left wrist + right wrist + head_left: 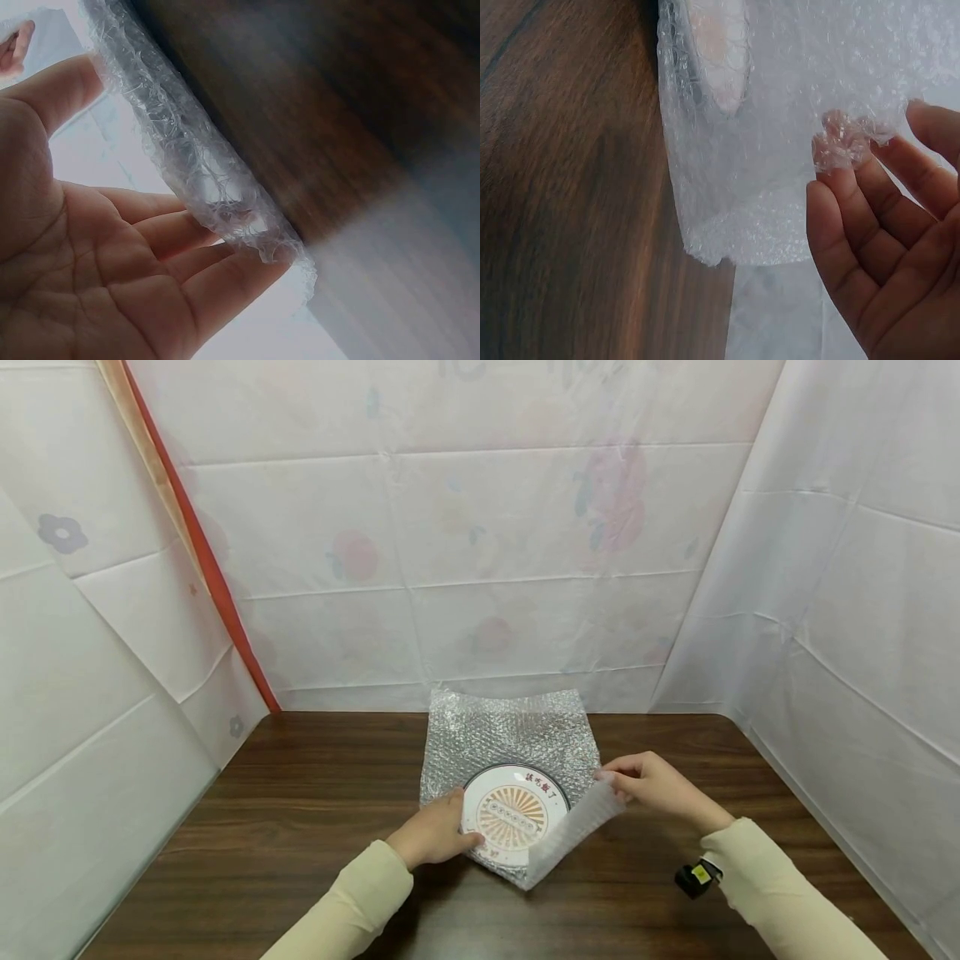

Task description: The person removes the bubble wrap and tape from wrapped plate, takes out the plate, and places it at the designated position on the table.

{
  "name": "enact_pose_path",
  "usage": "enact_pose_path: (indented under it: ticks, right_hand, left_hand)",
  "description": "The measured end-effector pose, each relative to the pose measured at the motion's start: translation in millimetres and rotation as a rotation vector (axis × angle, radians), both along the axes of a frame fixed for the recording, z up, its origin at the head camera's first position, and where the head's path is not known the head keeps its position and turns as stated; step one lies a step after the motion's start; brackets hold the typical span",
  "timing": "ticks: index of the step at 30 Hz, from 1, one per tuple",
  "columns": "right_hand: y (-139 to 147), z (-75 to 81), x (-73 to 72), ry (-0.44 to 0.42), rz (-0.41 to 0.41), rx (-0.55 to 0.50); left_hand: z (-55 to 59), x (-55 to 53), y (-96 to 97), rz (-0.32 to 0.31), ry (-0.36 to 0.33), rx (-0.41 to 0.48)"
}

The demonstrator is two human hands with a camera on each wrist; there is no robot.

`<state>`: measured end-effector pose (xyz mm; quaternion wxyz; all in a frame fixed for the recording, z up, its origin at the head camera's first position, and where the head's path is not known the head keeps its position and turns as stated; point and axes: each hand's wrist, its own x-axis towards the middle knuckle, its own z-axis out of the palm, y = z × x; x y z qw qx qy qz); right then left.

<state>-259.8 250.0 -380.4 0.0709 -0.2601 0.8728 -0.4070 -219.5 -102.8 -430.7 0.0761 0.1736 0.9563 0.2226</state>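
Observation:
A round white plate [513, 806] with a dark rim, an orange sunburst and red characters lies on a silvery sheet of bubble wrap [510, 727]. My left hand [435, 831] rests at the plate's left edge, thumb over its face and fairly straight fingers along the rim. The left wrist view shows those fingers [232, 289] against the bubble wrap's edge. With thumb and fingers, my right hand [645, 785] pinches a raised corner of the wrap, whose folded flap [573, 835] covers the plate's right front part. Through the wrap, a sliver of plate [720, 49] shows in the right wrist view.
Everything lies on a dark brown wooden table [300, 810]. White printed cloth [480, 543] hangs behind it and along both sides, with a red strip [202, 543] at the left. A small black device with a yellow label [696, 877] sits at the right sleeve's cuff.

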Motion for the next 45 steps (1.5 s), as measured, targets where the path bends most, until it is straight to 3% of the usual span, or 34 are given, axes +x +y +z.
enact_pose_path:
  ticks: [7,14,19,27,45]
  right_hand:
    - [8.2,-2.6,1.4,-0.089,0.001,0.034]
    - [17.3,-9.0,1.9,-0.123,0.071,0.023]
    - [22.7,-16.1,2.4,-0.119,0.133,0.016]
    - [28.4,-25.4,8.4,-0.057,0.162,0.108]
    - [32.2,-35.2,26.4,-0.112,0.255,0.176]
  left_hand:
    - [-0.6,-1.0,-0.3,-0.006,0.011,0.010]
    - [-3.6,-2.4,-0.7,-0.010,0.017,0.014]
    - [-4.2,-3.3,-0.7,-0.011,0.015,0.011]
    - [-3.4,-2.8,-0.5,-0.010,0.017,0.011]
    - [1.2,-0.6,-0.2,-0.002,-0.011,0.004]
